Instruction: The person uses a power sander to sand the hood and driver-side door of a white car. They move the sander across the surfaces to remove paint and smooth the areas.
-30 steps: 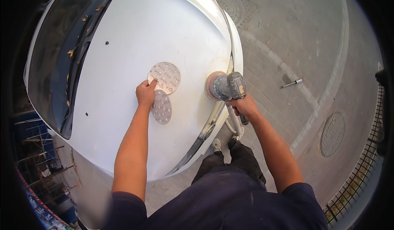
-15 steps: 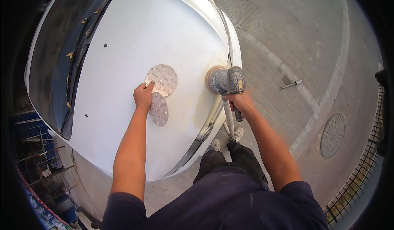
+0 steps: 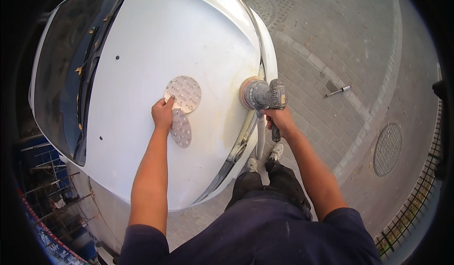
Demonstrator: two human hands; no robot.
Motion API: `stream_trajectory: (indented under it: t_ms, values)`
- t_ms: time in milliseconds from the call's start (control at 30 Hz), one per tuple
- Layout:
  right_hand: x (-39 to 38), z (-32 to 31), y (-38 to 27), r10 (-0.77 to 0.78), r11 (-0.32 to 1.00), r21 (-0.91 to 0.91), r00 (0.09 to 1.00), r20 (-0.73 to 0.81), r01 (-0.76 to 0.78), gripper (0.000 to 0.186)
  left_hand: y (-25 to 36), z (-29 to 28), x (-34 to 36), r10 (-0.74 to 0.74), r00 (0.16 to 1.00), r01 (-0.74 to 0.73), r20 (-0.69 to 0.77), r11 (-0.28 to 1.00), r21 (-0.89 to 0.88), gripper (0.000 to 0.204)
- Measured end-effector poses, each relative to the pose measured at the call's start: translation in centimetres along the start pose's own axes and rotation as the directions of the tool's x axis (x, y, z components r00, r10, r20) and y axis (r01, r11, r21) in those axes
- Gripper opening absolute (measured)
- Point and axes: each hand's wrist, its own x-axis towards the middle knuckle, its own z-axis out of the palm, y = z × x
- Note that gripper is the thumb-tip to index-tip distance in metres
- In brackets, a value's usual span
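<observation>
My left hand (image 3: 163, 113) pinches a round, perforated sanding disc (image 3: 182, 95), held over the white car hood (image 3: 156, 43). Just below it a second sanding disc (image 3: 181, 129) shows, tilted, its upper edge by my fingers; whether my hand also grips this one I cannot make out. My right hand (image 3: 280, 119) is wrapped around the handle of a grey orbital sander (image 3: 260, 94) at the hood's front edge. The sander's round pad faces the hood, beside a yellowish sanded patch; whether it touches, I cannot tell. A pale hose (image 3: 260, 139) hangs down from the tool.
On the paving to the right lies a slim metal tool (image 3: 338, 91). A manhole cover (image 3: 388, 149) is set in the ground farther right, near a black fence (image 3: 416, 196). The windshield (image 3: 66, 61) bounds the hood on the left. My shoes (image 3: 276, 151) stand by the bumper.
The view has shifted slightly. The sander has turned a little, showing more of its pad's edge. Both hands keep their grips.
</observation>
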Motion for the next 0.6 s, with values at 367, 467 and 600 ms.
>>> stream_trajectory:
  t_ms: [367, 467, 600]
  values:
    - [-6.7, 2.9, 6.6, 0.056, 0.997, 0.046, 0.998, 0.022, -0.057, 0.013, 0.6, 0.0, -0.2, -0.025, 1.000, 0.026, 0.007, 0.999, -0.034, 0.034]
    - [-4.9, 2.3, 5.8, 0.072, 0.994, 0.077, 0.997, 0.004, -0.072, 0.012, 0.4, 0.1, -0.2, -0.031, 0.999, 0.033, 0.028, 0.995, -0.090, 0.033]
    - [0.0, -0.8, 2.1, 0.048, 0.984, 0.168, 0.997, 0.058, -0.057, 0.018, 0.2, -0.1, -0.1, -0.003, 1.000, 0.003, 0.011, 0.999, -0.034, 0.033]
